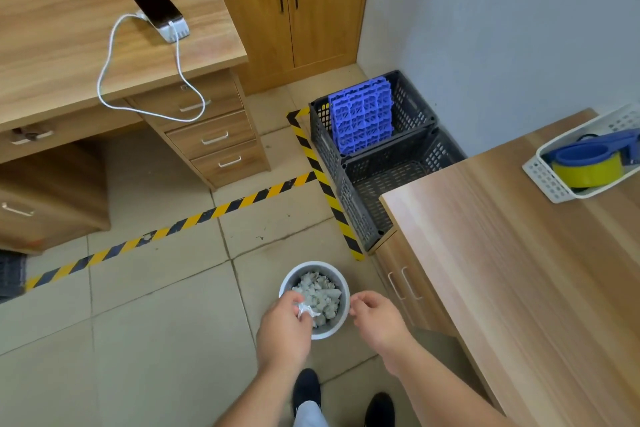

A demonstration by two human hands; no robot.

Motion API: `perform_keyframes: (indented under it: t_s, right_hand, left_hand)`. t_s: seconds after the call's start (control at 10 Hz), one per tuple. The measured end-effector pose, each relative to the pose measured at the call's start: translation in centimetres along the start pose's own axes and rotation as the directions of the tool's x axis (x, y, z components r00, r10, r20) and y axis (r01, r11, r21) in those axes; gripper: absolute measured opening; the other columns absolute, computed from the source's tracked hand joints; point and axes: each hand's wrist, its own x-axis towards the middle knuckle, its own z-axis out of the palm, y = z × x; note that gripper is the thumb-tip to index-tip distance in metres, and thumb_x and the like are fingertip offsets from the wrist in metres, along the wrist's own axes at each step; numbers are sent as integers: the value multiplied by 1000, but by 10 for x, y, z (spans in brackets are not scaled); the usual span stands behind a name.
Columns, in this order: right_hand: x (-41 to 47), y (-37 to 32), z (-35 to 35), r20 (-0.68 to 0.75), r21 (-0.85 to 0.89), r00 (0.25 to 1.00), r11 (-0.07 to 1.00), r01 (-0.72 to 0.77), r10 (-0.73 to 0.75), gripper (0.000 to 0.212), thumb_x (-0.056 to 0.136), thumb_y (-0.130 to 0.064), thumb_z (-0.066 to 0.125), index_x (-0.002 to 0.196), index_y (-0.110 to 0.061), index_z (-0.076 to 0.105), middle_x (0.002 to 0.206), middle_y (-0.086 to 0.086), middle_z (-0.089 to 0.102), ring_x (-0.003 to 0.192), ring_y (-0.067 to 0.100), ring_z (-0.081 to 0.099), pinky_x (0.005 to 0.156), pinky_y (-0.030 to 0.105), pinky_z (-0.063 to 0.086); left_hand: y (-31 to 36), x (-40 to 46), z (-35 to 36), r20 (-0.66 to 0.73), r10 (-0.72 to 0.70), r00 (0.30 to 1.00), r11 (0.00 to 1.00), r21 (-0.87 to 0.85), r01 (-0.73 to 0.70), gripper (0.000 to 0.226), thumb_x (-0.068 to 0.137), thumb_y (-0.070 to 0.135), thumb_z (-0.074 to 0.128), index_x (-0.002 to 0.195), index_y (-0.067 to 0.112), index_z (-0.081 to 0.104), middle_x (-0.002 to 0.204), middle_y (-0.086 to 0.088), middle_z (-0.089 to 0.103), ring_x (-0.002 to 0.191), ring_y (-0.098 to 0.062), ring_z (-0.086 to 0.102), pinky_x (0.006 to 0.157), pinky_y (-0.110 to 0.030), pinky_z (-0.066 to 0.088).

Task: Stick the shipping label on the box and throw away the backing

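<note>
Left hand (285,324) is over the near-left rim of the small round grey waste bin (337,326) on the tiled floor (156,340), fingers pinched on a crumpled white backing paper (305,311). The wad sits just inside the rim line, above the heap of crumpled white paper scraps (320,293) that fills the bin.

Right hand (375,317) hangs at the bin's right edge, fingers loosely curled, nothing in it; cannot tell if it touches the rim.

Person stands right behind the bin, two black shoes (306,388) visible at the bottom of the view.

Light wooden worktop (502,270) runs along the right. On its far end: a white perforated plastic basket (547,180) with a blue tape dispenser carrying a yellow tape roll (587,166).

Shipping box is out of view.

Against the grey wall, two dark grey slotted plastic crates (398,163) side by side; the far one holds a blue plastic grid panel (362,123) standing on edge. Yellow-black hazard tape (194,220) crosses the floor and outlines the crates.

Upper left: wooden desk with drawers (104,62), a dark phone (156,5) propped on a white charger block (175,31), and a white cable (110,55) looping over the desk edge.
</note>
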Motion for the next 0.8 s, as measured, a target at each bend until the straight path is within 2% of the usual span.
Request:
perform_keyframes:
  t_s: [0.1, 0.2, 0.3, 0.4, 0.5, 0.6, 0.7, 0.8]
  right_hand:
    - [11, -2, -4, -37, -108, 998, 993, 52, -56, 30, 104, -35, 45, 127, -23, 59, 111, -10, 60, 101, 11, 54, 82, 26, 42]
    - [23, -2, 0, -41, -185, 991, 975, 119, -129, 34, 105, -37, 44, 136, -25, 53, 122, -6, 61, 106, 11, 53, 85, 24, 38]
    - [42, 5, 10, -24, -276, 977, 941, 197, -212, 38, 104, -39, 45, 141, -27, 50, 138, -2, 58, 123, 16, 54, 86, 22, 36]
    - [65, 15, 24, -8, -353, 973, 911, 214, -232, 43, 105, -41, 42, 144, -27, 45, 144, 2, 54, 130, 21, 50, 91, 25, 38]
    - [87, 29, 38, -17, -380, 975, 903, 199, -222, 45, 103, -44, 42, 144, -26, 46, 140, 2, 57, 125, 22, 54, 95, 32, 45]
    - [103, 46, 46, -16, -382, 973, 901, 206, -229, 44, 101, -47, 44, 141, -28, 49, 135, 0, 60, 120, 19, 56, 94, 33, 48]
    - [106, 54, 46, -30, -380, 974, 904, 195, -223, 47, 101, -46, 46, 143, -26, 48, 139, 1, 58, 124, 20, 54, 97, 32, 45]
    - [100, 54, 41, -49, -375, 970, 904, 205, -240, 50, 101, -44, 49, 146, -22, 45, 144, 4, 55, 129, 21, 52, 96, 29, 41]
  left_hand:
    - [-15, 17, 13, 31, -10, 999, 1000, -6, 10, 31, 92, 11, 59, 117, 28, 65, 113, 3, 60, 94, -18, 62, 77, -30, 48]
    - [-25, 32, 26, 40, 25, 999, 999, -23, -24, 28, 92, 9, 61, 110, 30, 66, 119, 4, 56, 86, -10, 62, 75, -27, 46]
    - [-34, 48, 39, 34, 36, 999, 999, -28, -35, 28, 92, 11, 62, 114, 28, 65, 118, 5, 59, 90, -14, 64, 76, -29, 49]
    - [-47, 67, 57, 34, 39, 999, 998, -44, -37, 30, 91, 11, 64, 117, 25, 62, 118, 2, 64, 96, -20, 67, 84, -37, 56]
    - [-63, 80, 75, 37, 33, 999, 999, -43, -31, 32, 91, 10, 64, 121, 21, 63, 125, 0, 64, 106, -21, 65, 91, -37, 54]
    - [-76, 86, 92, 55, 31, 998, 999, -18, -30, 38, 91, 13, 66, 128, 22, 62, 132, 0, 62, 114, -21, 63, 92, -33, 51]
    - [-85, 88, 99, 80, 29, 996, 999, -26, -27, 40, 89, 16, 68, 128, 24, 62, 131, 3, 65, 112, -17, 64, 87, -29, 50]
    - [-86, 84, 102, 68, 42, 997, 997, -65, -38, 40, 89, 19, 68, 128, 25, 62, 130, 5, 65, 114, -14, 63, 89, -29, 51]
